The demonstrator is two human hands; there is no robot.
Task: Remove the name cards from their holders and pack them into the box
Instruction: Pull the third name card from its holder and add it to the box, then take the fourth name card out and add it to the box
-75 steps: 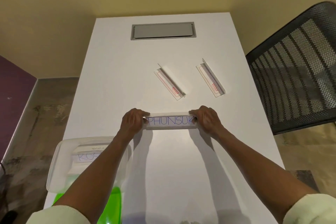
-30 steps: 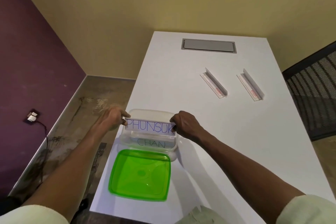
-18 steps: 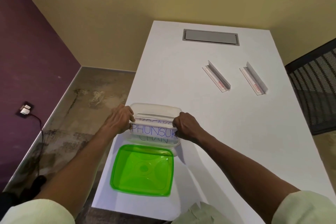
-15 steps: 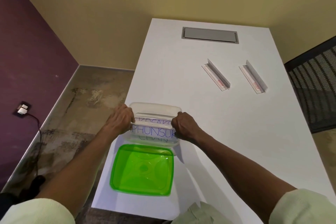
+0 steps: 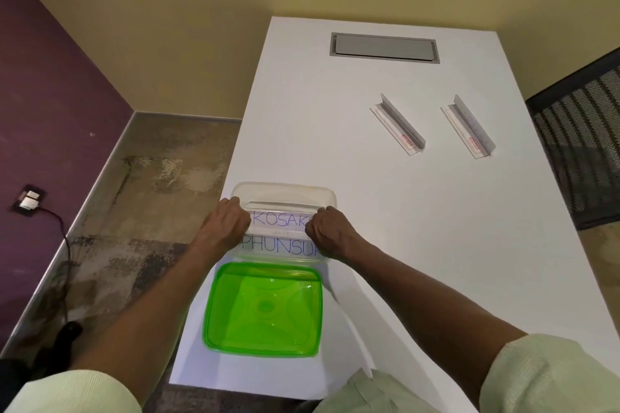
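Observation:
A clear plastic box stands at the table's near left edge. Inside it lie white name cards: one reading KOSAKO towards the back, and one reading PHUNSUK in front of it. My left hand and my right hand reach down into the box at the two ends of the PHUNSUK card, fingers curled; the fingertips are hidden. Two empty clear holders lie on the far right of the table.
The box's green lid lies upturned just in front of the box. The white table has a grey cable hatch at its far end. A black mesh chair stands at the right. The floor drops off at the left.
Both hands carried the PHUNSUK card from the table's middle to the box and lowered it in. It now sits in front of the KOSAKO card, covering the CHAN card.

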